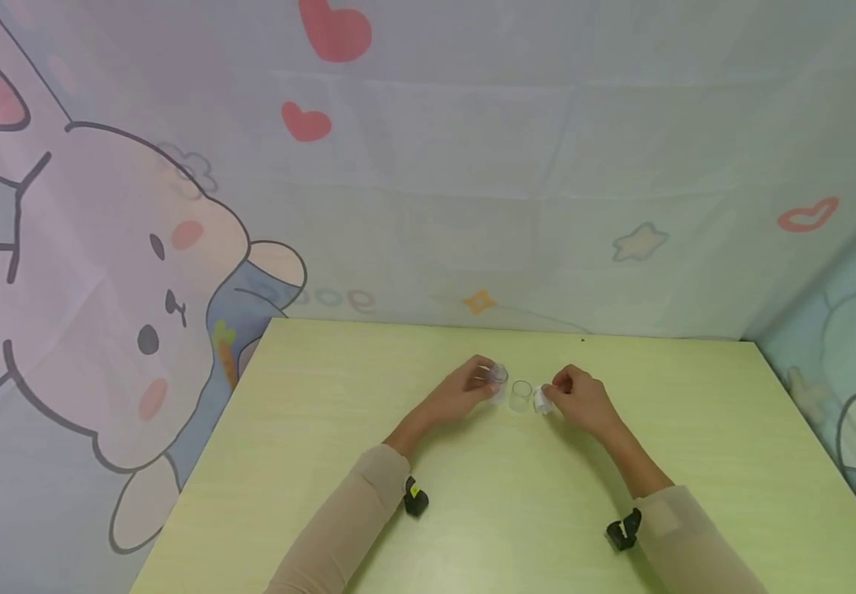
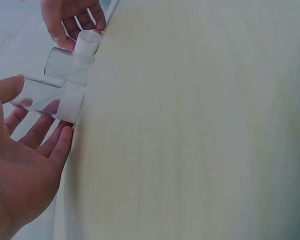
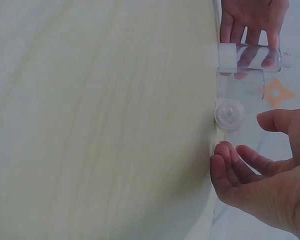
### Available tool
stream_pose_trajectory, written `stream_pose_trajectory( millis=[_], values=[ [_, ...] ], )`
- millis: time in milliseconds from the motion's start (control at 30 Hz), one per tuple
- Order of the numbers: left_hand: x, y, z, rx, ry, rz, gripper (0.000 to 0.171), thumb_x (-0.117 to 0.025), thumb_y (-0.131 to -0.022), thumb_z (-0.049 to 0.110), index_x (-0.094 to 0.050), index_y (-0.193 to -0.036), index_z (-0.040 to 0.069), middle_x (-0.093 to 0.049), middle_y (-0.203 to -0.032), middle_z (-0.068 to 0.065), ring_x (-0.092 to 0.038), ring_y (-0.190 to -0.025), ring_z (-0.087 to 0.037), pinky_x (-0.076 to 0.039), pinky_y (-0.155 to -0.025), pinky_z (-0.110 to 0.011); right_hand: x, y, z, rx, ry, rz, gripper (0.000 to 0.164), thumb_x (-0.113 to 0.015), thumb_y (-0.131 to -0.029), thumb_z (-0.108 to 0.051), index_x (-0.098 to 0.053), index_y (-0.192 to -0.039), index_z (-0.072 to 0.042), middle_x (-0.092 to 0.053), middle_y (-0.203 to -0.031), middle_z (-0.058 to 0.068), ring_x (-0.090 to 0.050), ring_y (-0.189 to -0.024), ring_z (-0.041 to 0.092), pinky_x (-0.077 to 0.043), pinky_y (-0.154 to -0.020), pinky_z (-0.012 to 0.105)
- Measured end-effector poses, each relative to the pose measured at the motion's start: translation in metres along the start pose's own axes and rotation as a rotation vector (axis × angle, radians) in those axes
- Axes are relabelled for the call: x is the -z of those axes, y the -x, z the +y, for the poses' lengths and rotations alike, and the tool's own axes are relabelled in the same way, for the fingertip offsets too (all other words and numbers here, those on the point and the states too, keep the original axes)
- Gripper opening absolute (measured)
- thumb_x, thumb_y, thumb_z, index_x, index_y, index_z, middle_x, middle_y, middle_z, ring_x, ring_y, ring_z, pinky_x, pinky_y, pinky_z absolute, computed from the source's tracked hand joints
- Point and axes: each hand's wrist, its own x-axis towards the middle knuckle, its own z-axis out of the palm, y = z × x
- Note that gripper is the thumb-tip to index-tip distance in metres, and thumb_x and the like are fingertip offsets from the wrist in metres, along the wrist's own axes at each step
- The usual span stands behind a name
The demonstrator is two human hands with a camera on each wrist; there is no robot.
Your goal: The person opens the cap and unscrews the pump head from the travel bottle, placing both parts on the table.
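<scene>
My left hand [image 1: 459, 392] holds a clear bottle [image 2: 45, 96] with a white lower part. It stands upright on the table, its thumb and fingers around the side. In the right wrist view the bottle's threaded neck [image 3: 286, 60] shows uncapped. Close beside the bottle stands a clear cylinder [image 1: 521, 399], open at the top. A small white cap-like piece [image 3: 230, 115] lies on its side right of the cylinder. My right hand [image 1: 584, 400] is nearest this piece. In the right wrist view its thumb and bent fingers are spread apart, with nothing between them.
The pale yellow-green table [image 1: 487, 511] reaches back to a hanging cloth [image 1: 472, 206] printed with a rabbit, hearts and stars. Black wrist mounts sit at the left sleeve [image 1: 338, 520] and the right sleeve [image 1: 688, 536].
</scene>
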Motion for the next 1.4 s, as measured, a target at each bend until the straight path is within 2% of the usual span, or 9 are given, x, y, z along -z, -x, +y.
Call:
stream_pose_trajectory(
  millis=[200, 533, 733, 900, 1133, 1233, 1400],
  values=[
    [0.004, 0.001, 0.001, -0.006, 0.01, 0.02, 0.037, -0.064, -0.109, 0.022, -0.053, -0.142, 0.01, -0.063, -0.14, -0.013, -0.061, -0.134, -0.033, -0.054, -0.108, -0.04, 0.008, -0.004, -0.007, 0.022, 0.007, -0.041, 0.044, -0.064, -0.106, -0.032, -0.059, -0.127, 0.006, -0.069, -0.112, 0.021, -0.067, -0.103, 0.036, -0.058, -0.084, 0.048],
    [0.005, 0.002, 0.002, 0.027, -0.006, 0.026, 0.044, -0.074, -0.103, 0.03, -0.053, -0.139, 0.016, -0.065, -0.133, -0.007, -0.065, -0.128, -0.026, -0.055, -0.106, -0.036, 0.023, -0.003, -0.019, 0.146, 0.027, -0.009, 0.046, -0.065, -0.106, -0.033, -0.059, -0.13, 0.005, -0.068, -0.108, 0.013, -0.065, -0.104, 0.032, -0.055, -0.086, 0.045],
    [0.009, 0.003, 0.013, 0.046, -0.045, -0.001, 0.051, -0.076, -0.101, 0.034, -0.05, -0.142, 0.017, -0.061, -0.142, -0.01, -0.062, -0.133, -0.028, -0.053, -0.109, -0.037, 0.034, -0.002, -0.032, 0.185, 0.031, -0.065, 0.05, -0.067, -0.106, -0.034, -0.057, -0.137, 0.003, -0.067, -0.119, 0.02, -0.064, -0.11, 0.036, -0.055, -0.091, 0.053],
    [0.015, 0.005, 0.023, 0.059, -0.088, -0.043, 0.06, -0.074, -0.102, 0.04, -0.046, -0.148, 0.015, -0.056, -0.149, -0.01, -0.058, -0.138, -0.03, -0.051, -0.112, -0.041, 0.041, -0.001, -0.039, 0.204, 0.041, -0.122, 0.054, -0.066, -0.107, -0.035, -0.053, -0.142, 0.004, -0.064, -0.129, 0.028, -0.062, -0.118, 0.041, -0.052, -0.098, 0.059],
    [0.023, 0.007, 0.038, 0.076, -0.177, -0.121, 0.077, -0.07, -0.102, 0.047, -0.035, -0.16, 0.011, -0.046, -0.16, -0.016, -0.044, -0.149, -0.038, -0.043, -0.12, -0.047, 0.05, 0.004, -0.047, 0.23, 0.057, -0.183, 0.061, -0.066, -0.107, -0.038, -0.048, -0.149, 0.003, -0.06, -0.138, 0.026, -0.055, -0.13, 0.048, -0.048, -0.105, 0.064],
    [0.024, 0.008, 0.046, 0.08, -0.245, -0.129, 0.083, -0.068, -0.102, 0.052, -0.03, -0.164, 0.013, -0.043, -0.163, -0.016, -0.041, -0.152, -0.037, -0.041, -0.121, -0.05, 0.054, 0.008, -0.051, 0.242, 0.064, -0.202, 0.065, -0.067, -0.106, -0.04, -0.046, -0.152, 0.001, -0.058, -0.143, 0.026, -0.051, -0.136, 0.049, -0.045, -0.109, 0.067],
    [0.026, 0.013, 0.061, 0.092, -0.361, -0.101, 0.094, -0.068, -0.099, 0.061, -0.023, -0.169, 0.017, -0.038, -0.168, -0.01, -0.036, -0.155, -0.031, -0.039, -0.122, -0.053, 0.059, 0.016, -0.052, 0.255, 0.087, -0.219, 0.075, -0.068, -0.104, -0.044, -0.04, -0.157, 0.001, -0.054, -0.15, 0.027, -0.047, -0.142, 0.049, -0.044, -0.11, 0.068]
  ],
)
